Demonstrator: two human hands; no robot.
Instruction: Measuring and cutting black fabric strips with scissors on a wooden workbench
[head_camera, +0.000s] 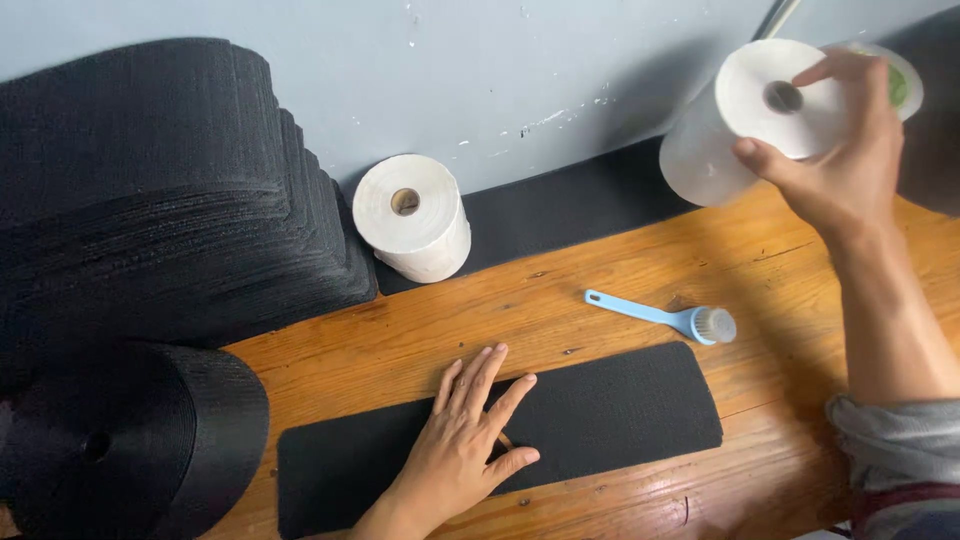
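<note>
My left hand (468, 440) lies flat, fingers spread, on a long black textured strip (620, 405) that rests on the wooden table (560, 300). My right hand (845, 150) is raised at the upper right and grips a white roll (740, 125) by its end, thumb on the side and fingers over the core. A second white roll (412, 218) lies on its side near the wall. A light blue brush (665, 316) with white bristles rests just beyond the strip.
A tall stack of black strips (150, 190) fills the left side. A big black webbing roll (130, 440) lies at the lower left. Another black strip (570, 205) runs along the grey wall. A greenish-capped object (900, 85) shows behind my right hand.
</note>
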